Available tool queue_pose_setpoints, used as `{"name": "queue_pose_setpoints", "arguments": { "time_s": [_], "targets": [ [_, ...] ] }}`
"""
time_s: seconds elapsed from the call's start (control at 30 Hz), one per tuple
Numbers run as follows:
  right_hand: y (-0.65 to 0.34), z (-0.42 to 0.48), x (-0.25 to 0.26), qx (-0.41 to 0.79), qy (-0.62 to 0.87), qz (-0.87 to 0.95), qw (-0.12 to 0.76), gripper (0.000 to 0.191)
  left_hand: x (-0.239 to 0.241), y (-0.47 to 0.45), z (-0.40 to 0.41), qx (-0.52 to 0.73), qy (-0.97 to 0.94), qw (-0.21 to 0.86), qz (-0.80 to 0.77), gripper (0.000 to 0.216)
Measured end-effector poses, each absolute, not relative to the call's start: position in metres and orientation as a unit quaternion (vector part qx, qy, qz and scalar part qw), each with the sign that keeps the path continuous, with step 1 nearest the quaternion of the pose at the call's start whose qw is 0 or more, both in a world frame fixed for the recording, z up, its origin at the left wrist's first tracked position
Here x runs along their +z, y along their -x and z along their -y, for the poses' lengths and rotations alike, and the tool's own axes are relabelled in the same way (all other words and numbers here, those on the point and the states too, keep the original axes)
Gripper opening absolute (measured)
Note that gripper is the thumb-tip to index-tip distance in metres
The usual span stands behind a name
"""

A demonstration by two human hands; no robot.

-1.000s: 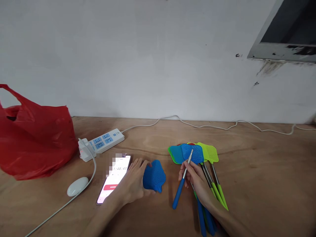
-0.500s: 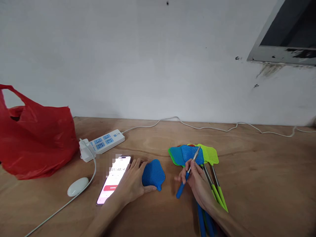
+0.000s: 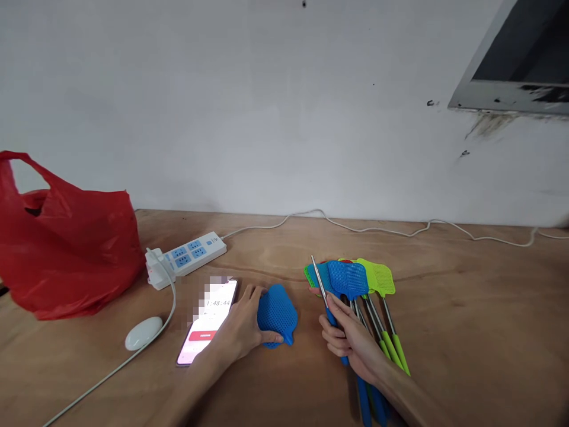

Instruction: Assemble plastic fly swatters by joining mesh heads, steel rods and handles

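Observation:
My left hand [image 3: 243, 320] grips the left edge of a blue perforated fly swatter head [image 3: 279, 314], thumb at its near side. A second blue head may lie beneath it; I cannot tell. My right hand [image 3: 353, 341] is closed around a swatter handle [image 3: 331, 318] with a blue grip and a bare silver rod tilted up and left. No head is on that rod. Right behind it lies a pile of assembled fly swatters, with a blue head [image 3: 349, 279] and a yellow-green head [image 3: 379, 277]. Their grips are partly hidden under my right forearm.
A lit phone [image 3: 208, 323] lies beside my left wrist. Farther left are a white power strip [image 3: 195, 252], a white oval device [image 3: 143, 334] with a cable, and a red plastic bag [image 3: 80, 249]. A thin white cord [image 3: 368, 231] runs along the wall.
My right hand has turned the handle, so its silver rod now leans left instead of right. My left hand has barely moved and keeps the blue head, which has tilted slightly.

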State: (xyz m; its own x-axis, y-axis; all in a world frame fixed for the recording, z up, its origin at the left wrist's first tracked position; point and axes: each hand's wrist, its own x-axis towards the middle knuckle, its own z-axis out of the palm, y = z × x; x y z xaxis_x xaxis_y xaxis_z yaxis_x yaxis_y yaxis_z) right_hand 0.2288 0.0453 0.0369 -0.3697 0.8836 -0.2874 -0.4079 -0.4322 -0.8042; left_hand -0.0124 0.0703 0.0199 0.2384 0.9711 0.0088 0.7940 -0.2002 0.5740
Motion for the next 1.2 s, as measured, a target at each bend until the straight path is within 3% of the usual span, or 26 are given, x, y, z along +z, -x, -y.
{"name": "queue_pose_setpoints", "arguments": {
  "time_s": [0.1,0.33,0.57,0.73,1.0,1.2],
  "targets": [
    [-0.232,-0.047,0.036,0.767,0.375,0.325,0.407,0.047,0.02,0.013,-0.07,0.217,-0.741,0.269,-0.576,0.081],
    [-0.234,-0.044,0.035,0.755,0.398,0.352,0.384,0.054,0.027,0.016,-0.072,0.321,-0.685,0.343,-0.558,0.044],
    [-0.236,-0.044,0.031,0.714,0.404,0.411,0.398,0.044,0.035,0.015,-0.076,0.424,-0.603,0.393,-0.549,0.041],
    [-0.235,-0.042,0.038,0.691,0.413,0.427,0.411,0.051,0.041,0.016,-0.075,0.461,-0.553,0.424,-0.55,0.043],
    [-0.241,-0.049,0.027,0.438,0.515,0.608,0.417,0.048,0.042,0.016,-0.074,0.496,-0.504,0.44,-0.553,0.051],
    [-0.247,-0.048,0.031,0.223,0.555,0.712,0.368,0.046,0.044,0.018,-0.074,0.525,-0.488,0.429,-0.55,0.049]
  ]
}}
